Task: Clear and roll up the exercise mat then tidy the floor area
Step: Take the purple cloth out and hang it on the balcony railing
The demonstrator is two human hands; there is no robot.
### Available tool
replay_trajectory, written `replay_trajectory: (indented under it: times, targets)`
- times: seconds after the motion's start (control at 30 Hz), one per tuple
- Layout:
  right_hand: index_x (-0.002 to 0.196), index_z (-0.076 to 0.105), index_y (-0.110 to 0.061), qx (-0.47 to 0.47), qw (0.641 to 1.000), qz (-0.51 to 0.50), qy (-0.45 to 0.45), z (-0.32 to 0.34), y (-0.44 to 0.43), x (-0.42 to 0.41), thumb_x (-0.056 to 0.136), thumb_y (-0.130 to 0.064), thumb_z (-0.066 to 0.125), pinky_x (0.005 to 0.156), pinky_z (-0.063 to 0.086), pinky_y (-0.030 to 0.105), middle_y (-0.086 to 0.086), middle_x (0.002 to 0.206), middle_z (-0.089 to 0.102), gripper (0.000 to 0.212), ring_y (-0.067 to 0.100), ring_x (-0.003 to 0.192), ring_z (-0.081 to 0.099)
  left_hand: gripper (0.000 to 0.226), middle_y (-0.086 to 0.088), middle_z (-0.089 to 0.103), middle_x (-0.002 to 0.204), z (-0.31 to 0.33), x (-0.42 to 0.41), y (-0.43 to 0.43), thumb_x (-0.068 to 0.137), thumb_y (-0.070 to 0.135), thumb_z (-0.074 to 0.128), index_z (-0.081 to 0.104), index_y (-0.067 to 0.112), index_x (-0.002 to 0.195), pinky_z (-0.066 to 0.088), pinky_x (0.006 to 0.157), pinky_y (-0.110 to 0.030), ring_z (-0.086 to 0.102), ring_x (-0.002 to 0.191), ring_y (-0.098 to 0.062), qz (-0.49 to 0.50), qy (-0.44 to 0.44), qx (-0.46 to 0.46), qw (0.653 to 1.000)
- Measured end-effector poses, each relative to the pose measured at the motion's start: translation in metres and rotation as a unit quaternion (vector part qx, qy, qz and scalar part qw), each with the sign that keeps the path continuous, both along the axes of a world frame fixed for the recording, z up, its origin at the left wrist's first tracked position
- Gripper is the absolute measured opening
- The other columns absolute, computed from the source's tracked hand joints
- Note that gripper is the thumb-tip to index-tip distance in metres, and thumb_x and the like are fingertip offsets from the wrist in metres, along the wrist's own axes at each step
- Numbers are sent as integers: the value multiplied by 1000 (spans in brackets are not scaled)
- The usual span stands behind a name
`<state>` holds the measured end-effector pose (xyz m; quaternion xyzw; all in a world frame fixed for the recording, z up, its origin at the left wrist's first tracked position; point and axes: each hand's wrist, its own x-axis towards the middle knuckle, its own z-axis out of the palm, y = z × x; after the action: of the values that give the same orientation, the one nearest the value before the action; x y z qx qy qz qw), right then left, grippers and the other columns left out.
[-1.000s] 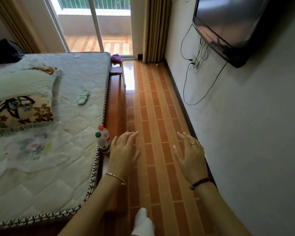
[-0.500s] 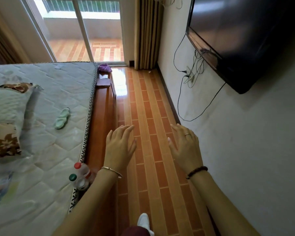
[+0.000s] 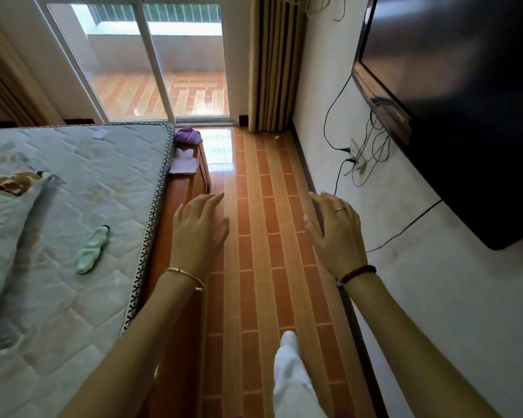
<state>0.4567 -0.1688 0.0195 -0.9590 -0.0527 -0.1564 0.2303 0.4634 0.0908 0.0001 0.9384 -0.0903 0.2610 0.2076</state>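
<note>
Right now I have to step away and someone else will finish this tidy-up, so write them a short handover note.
Left hand: open, empty, held out over the edge of the bed frame.
Right hand: open, empty, held over the tiled floor near the wall.
No exercise mat shows in this view, rolled or flat.
The floor strip between bed and wall looks bare apart from a small speck by the curtain.
A purple cloth lies on the frame's far corner.
Done: cannot tell from here.
Left: find the mat, then check the floor.

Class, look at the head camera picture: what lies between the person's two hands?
Only bare brick-patterned floor shows between the left hand and right hand; nothing is held.
</note>
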Motion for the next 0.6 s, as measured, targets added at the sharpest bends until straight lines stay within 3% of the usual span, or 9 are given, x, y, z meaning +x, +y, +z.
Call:
replay_trajectory:
  times: [0.27,0.5,0.6]
  targets:
    - [138,39,-27,-4,998,63,-14,8,-12,177,95,-37,46,108,29,37,2,142,43,45,20,130,37,38,-13,64,115,13,161,-14,87,26,52,59,11,121,48,84,-46,59,98,-34,50,-81,16,995]
    - [137,44,-21,2,994,109,8,0,2,309,96,-30,49,108,33,41,6,140,46,42,24,130,40,44,-15,64,117,1,279,-3,87,30,47,60,9,123,49,85,-47,60,103,-35,52,-15,16,998]
    - [137,44,-21,-12,991,130,16,-7,15,367,96,-29,49,104,33,36,6,139,48,42,23,128,42,43,-14,64,117,-8,332,11,86,29,50,59,11,124,49,86,-44,60,103,-33,60,4,16,998]
